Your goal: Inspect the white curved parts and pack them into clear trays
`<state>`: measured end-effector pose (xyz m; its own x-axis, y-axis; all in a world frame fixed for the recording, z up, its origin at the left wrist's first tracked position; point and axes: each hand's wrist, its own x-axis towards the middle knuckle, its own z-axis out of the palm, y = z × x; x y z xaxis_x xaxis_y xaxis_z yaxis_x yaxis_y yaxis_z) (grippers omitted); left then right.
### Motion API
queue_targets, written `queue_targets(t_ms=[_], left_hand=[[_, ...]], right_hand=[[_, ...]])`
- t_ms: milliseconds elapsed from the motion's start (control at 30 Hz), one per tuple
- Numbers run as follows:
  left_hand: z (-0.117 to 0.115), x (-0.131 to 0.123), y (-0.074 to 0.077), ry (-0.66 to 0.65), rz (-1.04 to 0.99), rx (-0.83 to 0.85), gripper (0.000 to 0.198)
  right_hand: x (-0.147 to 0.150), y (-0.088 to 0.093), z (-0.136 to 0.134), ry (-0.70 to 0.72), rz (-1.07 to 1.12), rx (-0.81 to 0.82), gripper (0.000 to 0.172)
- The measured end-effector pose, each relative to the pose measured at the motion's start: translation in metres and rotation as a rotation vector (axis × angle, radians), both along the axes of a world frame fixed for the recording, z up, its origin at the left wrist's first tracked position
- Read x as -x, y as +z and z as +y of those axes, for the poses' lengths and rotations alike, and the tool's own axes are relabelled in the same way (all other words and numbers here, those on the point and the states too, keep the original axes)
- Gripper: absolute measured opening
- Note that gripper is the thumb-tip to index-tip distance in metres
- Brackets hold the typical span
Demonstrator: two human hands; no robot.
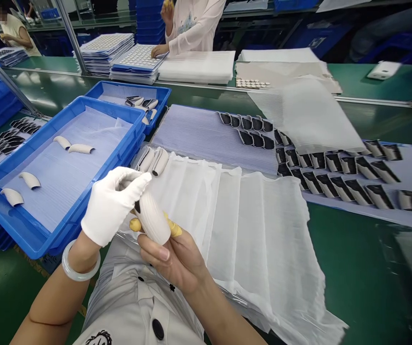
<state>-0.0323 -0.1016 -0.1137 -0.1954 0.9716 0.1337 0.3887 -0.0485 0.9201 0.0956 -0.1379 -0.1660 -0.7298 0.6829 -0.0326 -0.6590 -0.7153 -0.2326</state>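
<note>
My right hand [171, 256], bare but with yellow finger cots, holds a white ribbed curved shell [151, 218] from below. My left hand [112, 206], in a white glove, grips the shell's upper end. A pale bangle [80, 261] circles my left wrist. Just beyond my left fingertips, two similar white shells [153, 161] lie side by side on a sheer white sheet [227, 230]. A dark mark shows at the held shell's left edge, and my hands hide much of its surface.
A blue tray [62, 167] to the left holds several white shells on a foam sheet. Rows of black-and-white shells [321, 167] lie on the green bench [357, 268] to the right. Farther off stand another blue tray [126, 96], stacked parts trays [135, 62] and a co-worker [191, 24].
</note>
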Motion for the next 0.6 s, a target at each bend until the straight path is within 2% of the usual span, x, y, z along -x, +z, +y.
queue_targets(t_ms=[167, 433, 600], left_hand=[[0.001, 0.0, 0.004, 0.026, 0.018, -0.001, 0.03], [0.002, 0.005, 0.006, 0.02, 0.023, -0.005, 0.029], [0.001, 0.012, 0.004, -0.051, -0.143, 0.033, 0.026]], right_hand=[[0.002, 0.008, -0.002, 0.037, 0.064, 0.105, 0.018], [0.005, 0.008, -0.001, 0.032, 0.133, 0.104, 0.012], [0.005, 0.001, -0.002, -0.037, -0.037, -0.025, 0.034]])
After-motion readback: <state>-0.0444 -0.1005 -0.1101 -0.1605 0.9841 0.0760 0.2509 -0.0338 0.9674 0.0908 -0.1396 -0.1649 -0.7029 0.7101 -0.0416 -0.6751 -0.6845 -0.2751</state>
